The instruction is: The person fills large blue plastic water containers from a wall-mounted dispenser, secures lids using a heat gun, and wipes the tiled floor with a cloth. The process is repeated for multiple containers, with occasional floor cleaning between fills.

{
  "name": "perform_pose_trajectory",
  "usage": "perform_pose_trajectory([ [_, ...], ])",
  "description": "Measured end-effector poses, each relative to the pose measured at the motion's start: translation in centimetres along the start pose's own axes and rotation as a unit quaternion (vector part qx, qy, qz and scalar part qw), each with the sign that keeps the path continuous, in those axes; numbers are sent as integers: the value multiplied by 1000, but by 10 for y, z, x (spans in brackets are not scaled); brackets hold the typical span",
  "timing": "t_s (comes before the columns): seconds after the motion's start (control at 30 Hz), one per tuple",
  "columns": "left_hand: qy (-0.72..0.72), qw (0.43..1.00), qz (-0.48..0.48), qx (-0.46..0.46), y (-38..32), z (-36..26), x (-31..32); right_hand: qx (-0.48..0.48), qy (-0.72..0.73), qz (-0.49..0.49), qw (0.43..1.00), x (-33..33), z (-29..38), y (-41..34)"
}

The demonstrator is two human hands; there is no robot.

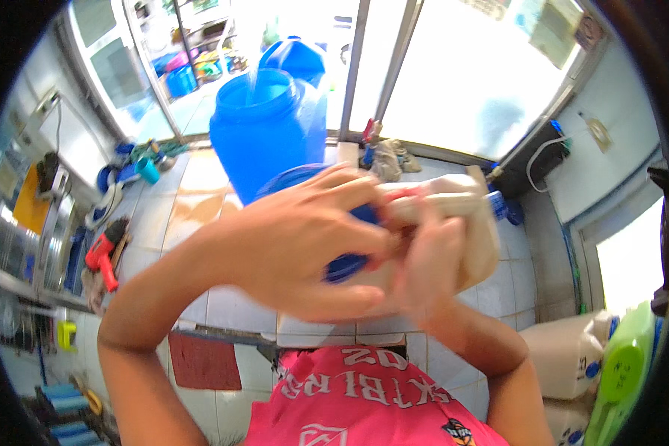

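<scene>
A beige plastic jerrycan (482, 245) is tilted in front of me. My right hand (432, 262) is wrapped around its handle. Reaching across from the left, my left hand (306, 245) has its fingers spread, with the fingertips close to the can's neck and my right hand. Motion blur hides whether those fingertips grip anything. Behind my left hand shows a dark blue round rim (292, 177), partly covered. Beyond it stands an open blue plastic drum (262, 134), and a thin stream of water falls into its mouth.
Another blue container (295, 58) is behind the drum, by the glass doors. A red heat gun or drill (103, 256) lies at left near a teal cup (147, 170). More beige jerrycans (563, 357) and a green container (619, 373) are at lower right. A dark red mat (205, 361) lies below.
</scene>
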State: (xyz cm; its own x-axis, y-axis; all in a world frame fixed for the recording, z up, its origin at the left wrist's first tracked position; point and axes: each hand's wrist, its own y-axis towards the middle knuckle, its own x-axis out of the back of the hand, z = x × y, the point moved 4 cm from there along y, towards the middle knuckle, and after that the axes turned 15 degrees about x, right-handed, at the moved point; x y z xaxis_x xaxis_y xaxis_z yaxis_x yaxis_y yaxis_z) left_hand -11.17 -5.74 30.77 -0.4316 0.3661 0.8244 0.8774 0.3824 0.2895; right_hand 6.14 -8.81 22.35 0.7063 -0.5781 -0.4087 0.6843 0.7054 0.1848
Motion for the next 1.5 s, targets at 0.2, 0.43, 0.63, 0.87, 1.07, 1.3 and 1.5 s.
perform_pose_trajectory([
  [0.2,164,917,-129,339,-106,10,47,84,-13,41,996,-107,-76,-112],
  [0.43,273,784,-125,544,-260,71,115,140,43,150,978,-261,-129,-225],
  [0.63,226,756,-198,582,-375,133,161,47,-2,283,958,-363,-166,-251],
  [0.87,263,522,-217,782,-458,147,176,-199,121,580,781,-436,-164,-247],
  [1.07,388,553,-456,580,-428,167,182,177,27,691,700,-233,-67,-132],
  [1.3,237,736,-526,355,-267,51,66,430,-594,186,654,115,162,13],
  [1.5,53,907,-291,300,-169,88,-38,268,-881,-351,172,254,395,-51],
])
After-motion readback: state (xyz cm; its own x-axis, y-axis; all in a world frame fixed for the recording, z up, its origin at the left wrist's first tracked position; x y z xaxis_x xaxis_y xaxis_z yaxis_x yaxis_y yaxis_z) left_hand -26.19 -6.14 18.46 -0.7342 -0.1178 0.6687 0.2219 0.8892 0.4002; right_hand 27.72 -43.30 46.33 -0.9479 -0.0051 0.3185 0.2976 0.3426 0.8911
